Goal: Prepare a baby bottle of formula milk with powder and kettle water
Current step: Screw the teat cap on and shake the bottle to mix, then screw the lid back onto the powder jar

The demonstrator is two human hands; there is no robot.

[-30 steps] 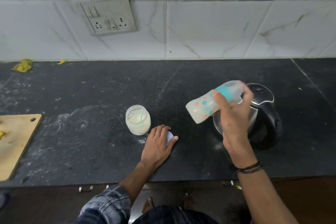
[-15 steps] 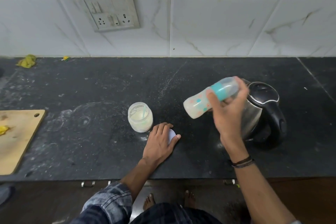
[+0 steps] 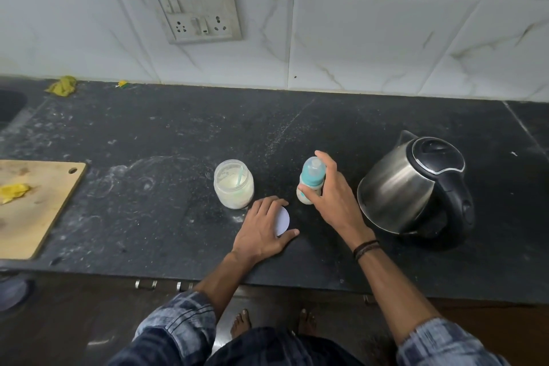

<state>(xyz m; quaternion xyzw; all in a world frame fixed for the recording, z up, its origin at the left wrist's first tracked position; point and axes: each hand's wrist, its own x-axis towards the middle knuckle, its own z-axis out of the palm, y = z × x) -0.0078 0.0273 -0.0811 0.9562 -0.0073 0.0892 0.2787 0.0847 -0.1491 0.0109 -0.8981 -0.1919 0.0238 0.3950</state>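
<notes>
I observe my right hand (image 3: 332,202) wrapped around the baby bottle (image 3: 310,181), upright on the speckled black counter (image 3: 166,140), left of the steel kettle (image 3: 416,187). My left hand (image 3: 261,232) lies flat, fingers spread, over a white round lid (image 3: 282,220). The glass jar (image 3: 233,183) holds pale powder.

Right hand (image 3: 329,199) curled in a grip; left hand (image 3: 261,232) flat, fingers spread.

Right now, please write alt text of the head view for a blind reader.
On a dark counter, the right hand holds an upright baby bottle, between an open powder jar and a steel kettle. The left hand rests on a white lid.
</notes>
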